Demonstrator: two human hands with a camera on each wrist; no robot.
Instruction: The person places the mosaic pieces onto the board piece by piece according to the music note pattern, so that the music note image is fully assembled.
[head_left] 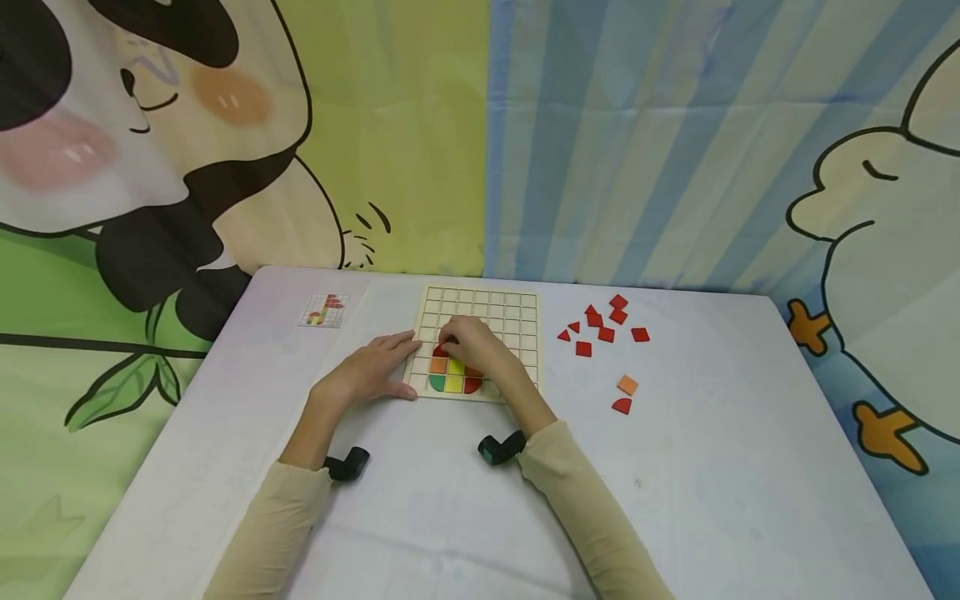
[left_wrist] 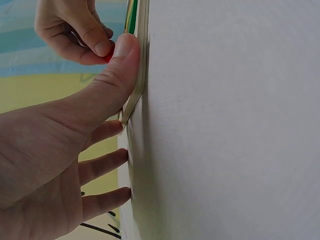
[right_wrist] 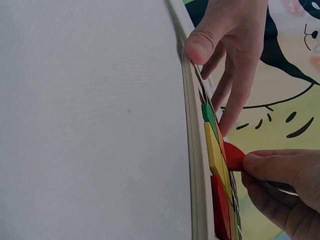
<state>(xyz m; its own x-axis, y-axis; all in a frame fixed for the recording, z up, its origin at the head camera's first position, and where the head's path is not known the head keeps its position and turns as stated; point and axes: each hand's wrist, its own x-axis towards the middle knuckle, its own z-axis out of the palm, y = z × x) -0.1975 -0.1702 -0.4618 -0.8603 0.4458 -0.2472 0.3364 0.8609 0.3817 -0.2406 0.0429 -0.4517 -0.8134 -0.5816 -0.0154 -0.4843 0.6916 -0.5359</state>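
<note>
A wooden grid board (head_left: 517, 321) lies on the table. Over its lower left part, my right hand (head_left: 480, 343) pinches a red tile with a rounded edge (right_wrist: 233, 156) between thumb and fingers. Just beneath are set tiles: an orange square (head_left: 438, 365), a green rounded tile (head_left: 437, 382), yellow tiles (head_left: 454, 382) and a red rounded tile (head_left: 472, 385). The right hand partly covers others. My left hand (head_left: 367, 367) rests at the board's left edge, fingers extended; its thumb (left_wrist: 120, 60) touches the near corner in the left wrist view.
Right of the board lie several red squares (head_left: 606, 334) and triangles (head_left: 564, 336). Nearer are a loose orange square (head_left: 627, 385) and a red rounded tile (head_left: 622, 406). A small pattern card (head_left: 325, 310) lies at the back left. A printed curtain (head_left: 420, 150) hangs behind the table.
</note>
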